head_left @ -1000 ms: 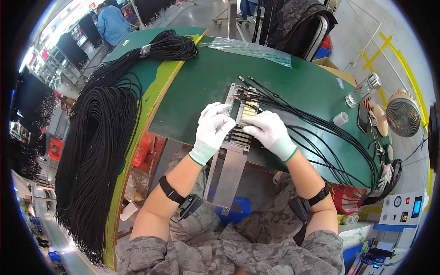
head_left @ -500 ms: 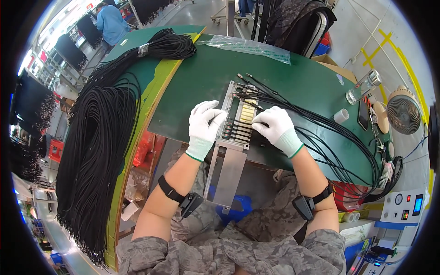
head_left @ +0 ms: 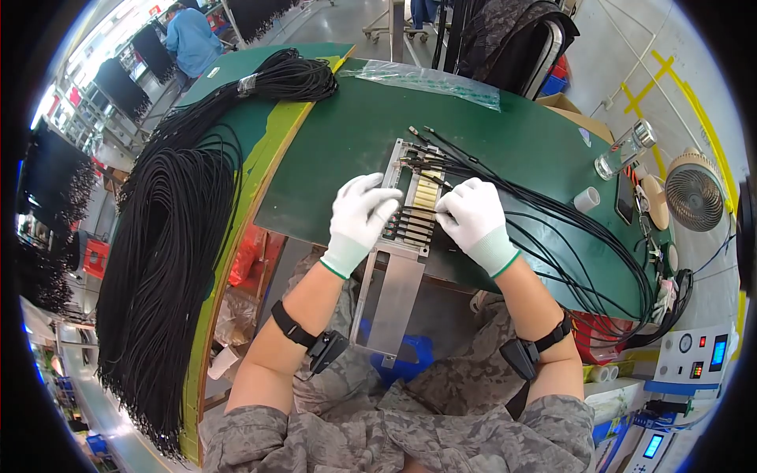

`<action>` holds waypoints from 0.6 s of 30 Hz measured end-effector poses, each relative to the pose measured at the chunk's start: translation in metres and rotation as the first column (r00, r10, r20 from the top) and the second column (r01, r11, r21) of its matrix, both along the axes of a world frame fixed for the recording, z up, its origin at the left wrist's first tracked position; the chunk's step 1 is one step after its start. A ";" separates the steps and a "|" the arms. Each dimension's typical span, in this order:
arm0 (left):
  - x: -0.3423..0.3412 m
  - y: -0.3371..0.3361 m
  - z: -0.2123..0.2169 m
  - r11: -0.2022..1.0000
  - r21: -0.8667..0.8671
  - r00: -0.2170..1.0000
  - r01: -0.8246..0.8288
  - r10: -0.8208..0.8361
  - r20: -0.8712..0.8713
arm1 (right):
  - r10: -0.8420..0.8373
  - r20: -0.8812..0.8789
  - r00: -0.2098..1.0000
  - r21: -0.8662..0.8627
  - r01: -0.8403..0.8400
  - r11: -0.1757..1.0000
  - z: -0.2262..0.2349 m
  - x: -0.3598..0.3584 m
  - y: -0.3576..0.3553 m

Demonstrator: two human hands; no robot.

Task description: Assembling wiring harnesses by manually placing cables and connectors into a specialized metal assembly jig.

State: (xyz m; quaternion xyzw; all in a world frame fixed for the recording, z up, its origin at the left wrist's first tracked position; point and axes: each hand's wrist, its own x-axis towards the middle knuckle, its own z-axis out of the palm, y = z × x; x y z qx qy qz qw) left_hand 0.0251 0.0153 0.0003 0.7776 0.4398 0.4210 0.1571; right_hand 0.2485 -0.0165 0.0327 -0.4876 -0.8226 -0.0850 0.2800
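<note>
Factory workshop; bundled black cables (head_left: 162,284)

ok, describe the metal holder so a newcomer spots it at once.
Find the green table, then the gloved left hand and right hand. The metal holder lies between them, pointing away from the person. Unlike the black cables across it, it's silvery and straight-edged, with yellow strips.

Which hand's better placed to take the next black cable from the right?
Likely the right hand: it's nearer the black cables trailing rightward, while the left hand is at the metal fixture's left side.
</note>
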 end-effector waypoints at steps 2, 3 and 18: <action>0.009 -0.004 0.001 0.977 0.200 0.985 0.071 -0.037 -0.170 | -0.001 0.020 1.000 -0.027 0.002 1.000 -0.003 -0.001 -0.002; 0.009 -0.005 0.001 0.977 0.202 0.985 0.073 -0.038 -0.171 | -0.002 0.029 1.000 -0.040 0.003 0.999 -0.003 -0.001 -0.002; 0.008 0.009 -0.008 0.997 -0.015 0.985 0.071 -0.068 0.158 | -0.165 -0.035 0.986 -0.188 0.156 0.970 0.003 0.037 0.025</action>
